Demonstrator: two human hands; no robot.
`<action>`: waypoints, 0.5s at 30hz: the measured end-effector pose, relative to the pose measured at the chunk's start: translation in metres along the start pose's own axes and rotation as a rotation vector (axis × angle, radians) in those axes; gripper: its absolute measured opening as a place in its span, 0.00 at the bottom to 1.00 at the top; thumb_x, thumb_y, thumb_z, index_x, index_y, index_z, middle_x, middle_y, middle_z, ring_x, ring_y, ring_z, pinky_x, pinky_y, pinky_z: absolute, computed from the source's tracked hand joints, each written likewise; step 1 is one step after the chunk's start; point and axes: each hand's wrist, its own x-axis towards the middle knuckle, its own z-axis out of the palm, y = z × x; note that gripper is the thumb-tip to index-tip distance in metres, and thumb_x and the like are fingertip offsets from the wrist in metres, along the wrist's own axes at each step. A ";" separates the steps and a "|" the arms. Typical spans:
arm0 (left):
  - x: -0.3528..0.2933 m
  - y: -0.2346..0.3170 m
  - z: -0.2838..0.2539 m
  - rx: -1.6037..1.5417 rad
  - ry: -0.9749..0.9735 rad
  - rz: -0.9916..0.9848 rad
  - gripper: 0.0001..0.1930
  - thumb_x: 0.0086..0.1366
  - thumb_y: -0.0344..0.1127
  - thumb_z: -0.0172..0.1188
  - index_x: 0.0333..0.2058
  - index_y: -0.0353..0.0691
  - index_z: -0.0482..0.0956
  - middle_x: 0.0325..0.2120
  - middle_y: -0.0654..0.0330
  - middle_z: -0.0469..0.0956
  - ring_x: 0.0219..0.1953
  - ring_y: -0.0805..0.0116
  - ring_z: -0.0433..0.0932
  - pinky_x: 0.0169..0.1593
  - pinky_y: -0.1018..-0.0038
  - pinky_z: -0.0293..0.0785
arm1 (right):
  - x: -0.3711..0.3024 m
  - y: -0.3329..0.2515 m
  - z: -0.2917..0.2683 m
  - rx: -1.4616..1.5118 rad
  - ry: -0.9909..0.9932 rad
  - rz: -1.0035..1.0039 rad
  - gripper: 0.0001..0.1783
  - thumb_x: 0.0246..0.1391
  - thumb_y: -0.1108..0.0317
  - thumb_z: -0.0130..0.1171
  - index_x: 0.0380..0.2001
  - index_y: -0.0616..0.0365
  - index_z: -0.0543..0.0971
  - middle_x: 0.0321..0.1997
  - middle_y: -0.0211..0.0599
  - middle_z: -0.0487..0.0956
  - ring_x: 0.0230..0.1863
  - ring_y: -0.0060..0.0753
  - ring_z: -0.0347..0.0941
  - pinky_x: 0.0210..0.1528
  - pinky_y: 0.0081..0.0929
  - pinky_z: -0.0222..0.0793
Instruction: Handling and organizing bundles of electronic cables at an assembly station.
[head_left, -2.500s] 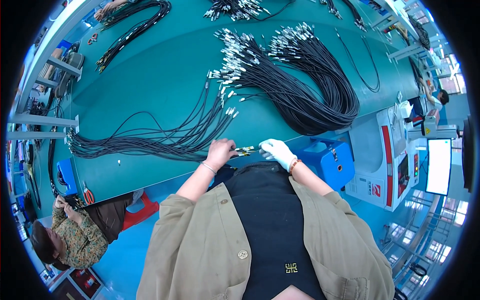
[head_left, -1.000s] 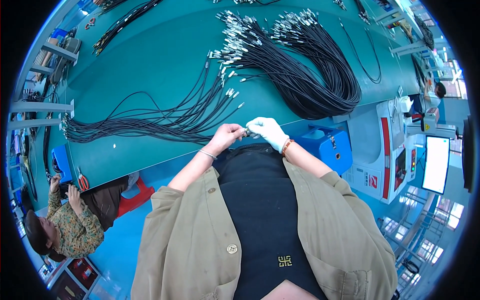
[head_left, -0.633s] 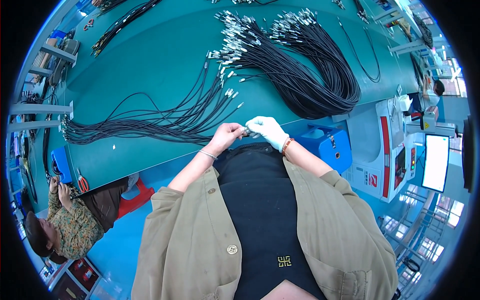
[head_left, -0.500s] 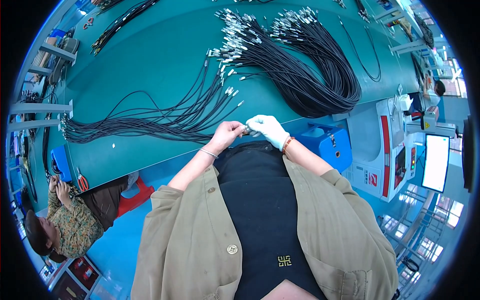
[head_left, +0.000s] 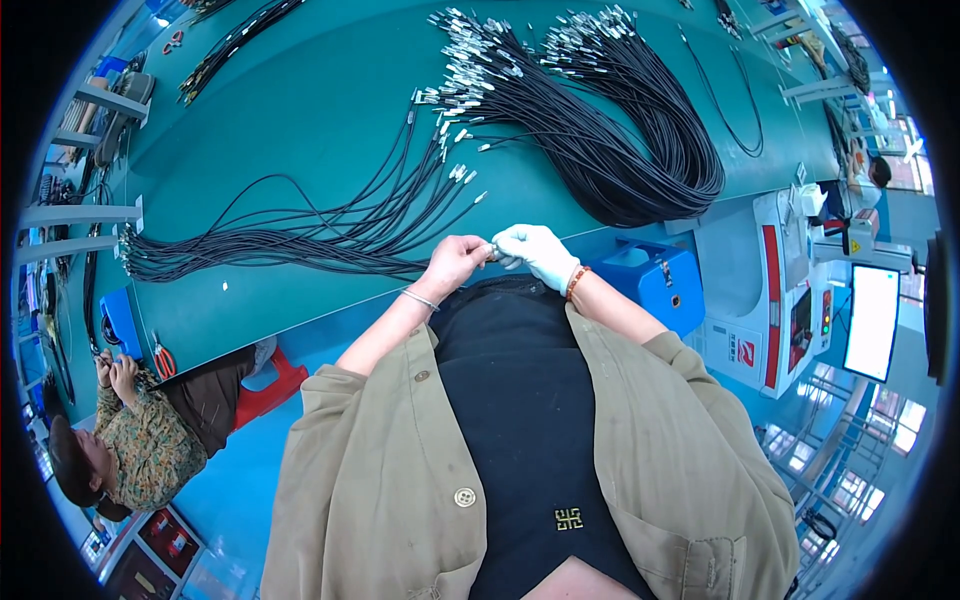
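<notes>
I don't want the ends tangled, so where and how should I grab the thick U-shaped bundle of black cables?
Probably at the rounded bend of the thick U-shaped bundle of black cables, cupped from the green table's near edge: the bend faces you with strands packed close, while the pale connector tips splay out at the far side.

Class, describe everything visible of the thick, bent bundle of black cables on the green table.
The thick bundle of black cables has many thin, smooth-looking strands tipped with white or silvery pieces. It lies on the green table, bent into a U: its rounded bend is close to the near edge, its two tipped ends point toward the far side. Neither the left hand nor the gloved right hand touches it. A looser cable bunch lies to its left.
</notes>
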 end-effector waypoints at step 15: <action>0.012 -0.027 -0.021 0.366 0.360 0.316 0.07 0.53 0.37 0.58 0.28 0.42 0.79 0.24 0.59 0.74 0.30 0.60 0.74 0.34 0.69 0.69 | 0.043 -0.029 0.004 0.200 0.180 -0.121 0.17 0.53 0.66 0.49 0.44 0.65 0.70 0.38 0.38 0.76 0.35 0.28 0.73 0.38 0.21 0.69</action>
